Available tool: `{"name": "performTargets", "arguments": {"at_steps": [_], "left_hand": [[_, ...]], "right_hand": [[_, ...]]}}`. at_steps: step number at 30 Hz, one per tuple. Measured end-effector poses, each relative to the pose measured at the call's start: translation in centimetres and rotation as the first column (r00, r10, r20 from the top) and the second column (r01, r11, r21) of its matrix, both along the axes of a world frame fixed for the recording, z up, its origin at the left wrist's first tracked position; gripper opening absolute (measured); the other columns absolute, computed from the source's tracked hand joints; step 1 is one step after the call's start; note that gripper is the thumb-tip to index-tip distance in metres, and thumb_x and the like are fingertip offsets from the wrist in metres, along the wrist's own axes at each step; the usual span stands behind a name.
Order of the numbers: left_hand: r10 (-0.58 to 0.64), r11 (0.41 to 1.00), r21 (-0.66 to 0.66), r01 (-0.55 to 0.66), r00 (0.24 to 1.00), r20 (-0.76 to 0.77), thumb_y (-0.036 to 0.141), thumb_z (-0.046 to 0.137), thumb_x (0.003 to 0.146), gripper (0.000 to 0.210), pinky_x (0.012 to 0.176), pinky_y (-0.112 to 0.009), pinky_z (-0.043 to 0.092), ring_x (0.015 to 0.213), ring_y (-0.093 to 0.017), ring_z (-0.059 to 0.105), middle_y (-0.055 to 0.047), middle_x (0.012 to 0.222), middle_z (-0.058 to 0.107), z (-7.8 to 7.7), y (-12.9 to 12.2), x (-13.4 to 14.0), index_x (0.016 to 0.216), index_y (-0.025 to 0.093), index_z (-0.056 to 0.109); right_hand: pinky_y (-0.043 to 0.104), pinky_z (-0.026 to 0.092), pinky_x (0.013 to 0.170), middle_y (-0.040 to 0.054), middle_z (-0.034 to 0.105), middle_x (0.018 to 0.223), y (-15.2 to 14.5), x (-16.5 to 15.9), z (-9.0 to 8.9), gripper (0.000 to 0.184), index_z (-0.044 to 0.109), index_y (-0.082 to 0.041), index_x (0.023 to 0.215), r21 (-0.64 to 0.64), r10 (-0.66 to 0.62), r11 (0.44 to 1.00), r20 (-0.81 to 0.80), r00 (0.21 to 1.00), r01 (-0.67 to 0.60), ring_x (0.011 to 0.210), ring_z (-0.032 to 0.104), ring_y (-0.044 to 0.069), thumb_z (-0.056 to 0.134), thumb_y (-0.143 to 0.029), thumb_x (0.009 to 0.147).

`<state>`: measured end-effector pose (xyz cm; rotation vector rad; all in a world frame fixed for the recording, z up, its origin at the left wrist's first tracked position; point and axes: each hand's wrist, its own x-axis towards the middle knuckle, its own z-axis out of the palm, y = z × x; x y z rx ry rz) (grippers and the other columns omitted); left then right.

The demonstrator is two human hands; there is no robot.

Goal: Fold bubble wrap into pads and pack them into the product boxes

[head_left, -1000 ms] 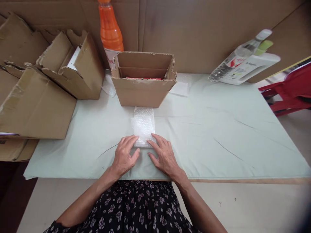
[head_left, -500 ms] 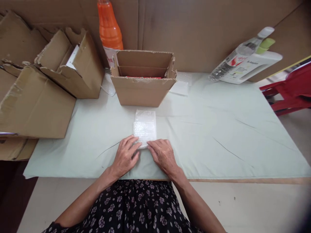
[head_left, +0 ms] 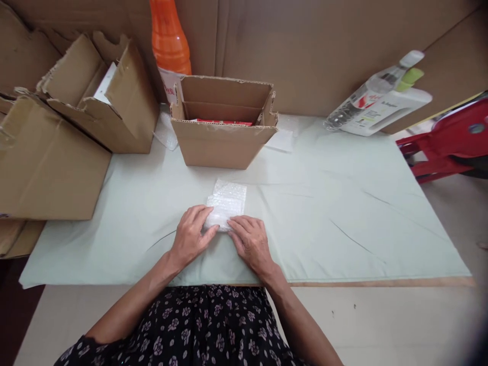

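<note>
A small folded piece of bubble wrap (head_left: 227, 203) lies on the cloth-covered table in front of me, its far flap slightly askew. My left hand (head_left: 191, 234) grips its left near corner, thumb along the near edge and fingers over the side. At the right near corner, my right hand (head_left: 251, 240) has its fingers bent over the wrap and its thumb underneath at the edge. Whether anything is inside the wrap I cannot tell. Just beyond stands an open cardboard box (head_left: 219, 146) with something red inside.
More cut cardboard boxes (head_left: 53, 162) crowd the left side. An orange bottle (head_left: 170, 43) stands at the back. A clear bottle (head_left: 362, 99) and a white jug (head_left: 385, 113) lean at the back right. A red chair (head_left: 453, 134) is beyond the table's right edge.
The bubble wrap's near part is folded further, so it looks shorter, and its far flap has turned a little. Both hands keep their places at its near corners. The view has shifted slightly.
</note>
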<state>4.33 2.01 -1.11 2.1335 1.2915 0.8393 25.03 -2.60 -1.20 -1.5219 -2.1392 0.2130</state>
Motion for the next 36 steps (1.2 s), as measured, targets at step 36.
{"name": "performTargets", "arguments": {"at_steps": [36], "left_hand": [[0.1,0.967,-0.255,-0.002,0.922,0.374,0.035,0.071,0.087,0.044,0.09,-0.038,0.057,0.101,-0.023,0.069,-0.012,0.117,0.073,4.7,1.3,-0.6,0.126,0.017,0.063]], "right_hand": [[0.033,0.06,0.084,0.0064,0.078,0.099,1.8,2.5,4.1,0.019,0.075,-0.021,0.104,-0.304,-0.089,0.95,-0.486,0.869,-0.072,0.089,0.073,0.021,0.067,-0.035,0.093]]}}
